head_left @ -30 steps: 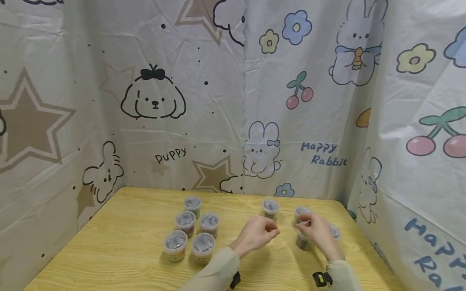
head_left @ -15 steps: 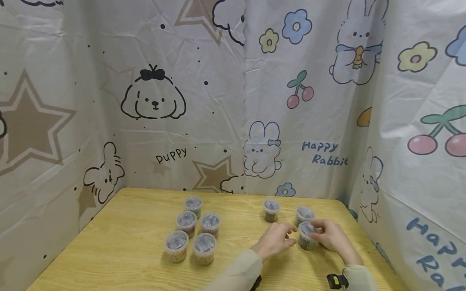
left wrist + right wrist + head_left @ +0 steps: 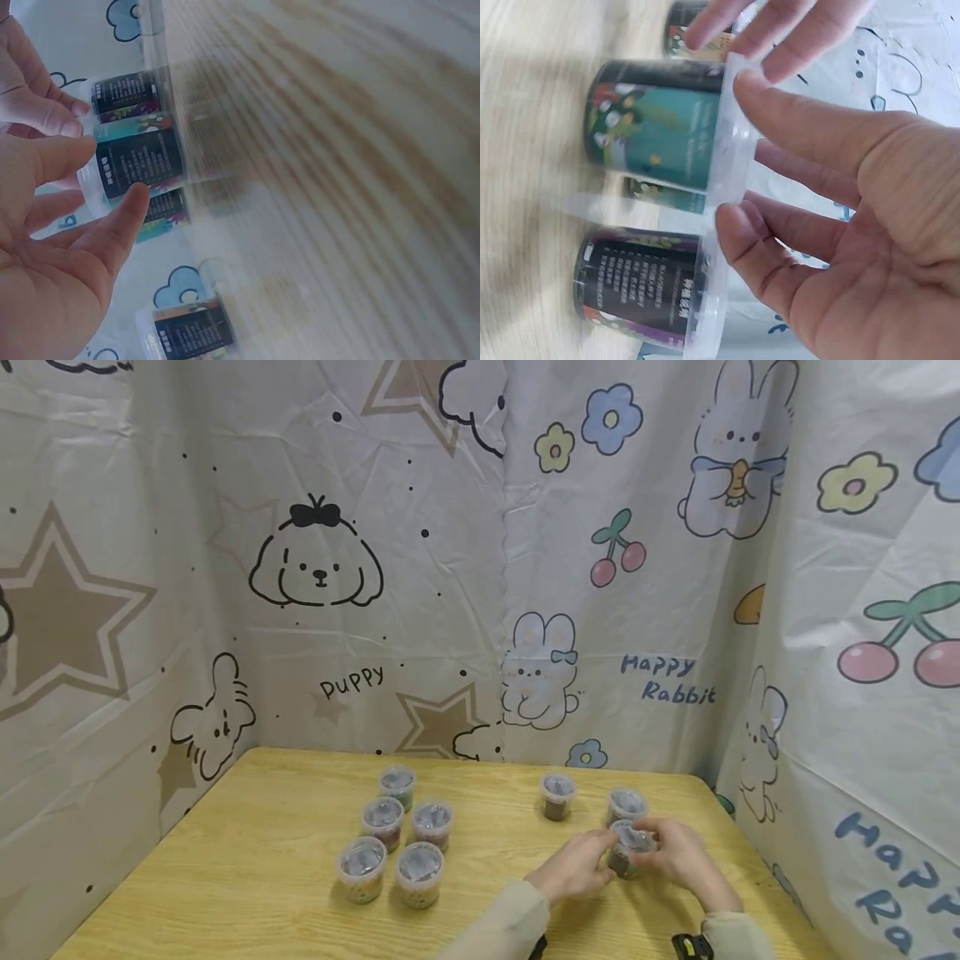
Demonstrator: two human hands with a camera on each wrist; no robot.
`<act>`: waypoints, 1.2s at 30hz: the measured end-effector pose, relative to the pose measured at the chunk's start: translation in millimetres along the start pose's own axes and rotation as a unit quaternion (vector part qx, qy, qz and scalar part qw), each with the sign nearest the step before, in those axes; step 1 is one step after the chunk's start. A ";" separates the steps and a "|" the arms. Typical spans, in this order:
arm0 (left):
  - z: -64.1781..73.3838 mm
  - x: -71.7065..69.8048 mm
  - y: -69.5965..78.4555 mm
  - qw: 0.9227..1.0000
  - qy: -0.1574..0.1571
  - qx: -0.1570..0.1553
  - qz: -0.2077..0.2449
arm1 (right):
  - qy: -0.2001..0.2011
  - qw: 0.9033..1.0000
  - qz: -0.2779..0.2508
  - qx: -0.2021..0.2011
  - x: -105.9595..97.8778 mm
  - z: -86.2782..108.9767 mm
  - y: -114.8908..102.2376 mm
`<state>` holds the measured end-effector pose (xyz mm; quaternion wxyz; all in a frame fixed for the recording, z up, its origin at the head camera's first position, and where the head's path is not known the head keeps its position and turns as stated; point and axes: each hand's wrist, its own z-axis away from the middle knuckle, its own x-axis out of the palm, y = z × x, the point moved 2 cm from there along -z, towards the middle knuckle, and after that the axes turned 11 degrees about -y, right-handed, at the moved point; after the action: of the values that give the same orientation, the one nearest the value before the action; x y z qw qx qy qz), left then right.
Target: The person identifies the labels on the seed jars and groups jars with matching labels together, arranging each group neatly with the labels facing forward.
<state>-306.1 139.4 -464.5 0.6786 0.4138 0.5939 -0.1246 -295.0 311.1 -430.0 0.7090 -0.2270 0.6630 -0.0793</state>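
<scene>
In the head view a small clear-lidded plastic tub stands at the right, between both hands. My right hand pinches its lid; the right wrist view shows the thumb and a finger at the rim of this teal-labelled tub. From the left reaches my left hand, its fingers spread loosely around the tub's side. In the left wrist view one left fingertip meets the lid edge, while another lies in front of the label. Whether the tub's base touches the table cannot be told.
Behind the held tub stand one tub and another tub farther left. A dark-labelled tub is close beside it in the right wrist view. Several lidded tubs form a group at the left of the wooden table. Printed curtains enclose the table.
My left hand has moved right to the tub. The right hand has come down from above the tub onto its lid, now covering the tub farther right. The left group has stayed put.
</scene>
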 end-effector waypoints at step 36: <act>62.2 -31.4 -44.0 0.966 0.107 -0.040 0.232 | 0.090 0.987 -0.134 -0.025 39.4 -21.3 -54.6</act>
<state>-299.7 57.6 -457.1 0.6371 0.5241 0.5553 0.1050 -301.2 241.9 -442.7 0.6231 -0.3236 0.6898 -0.1767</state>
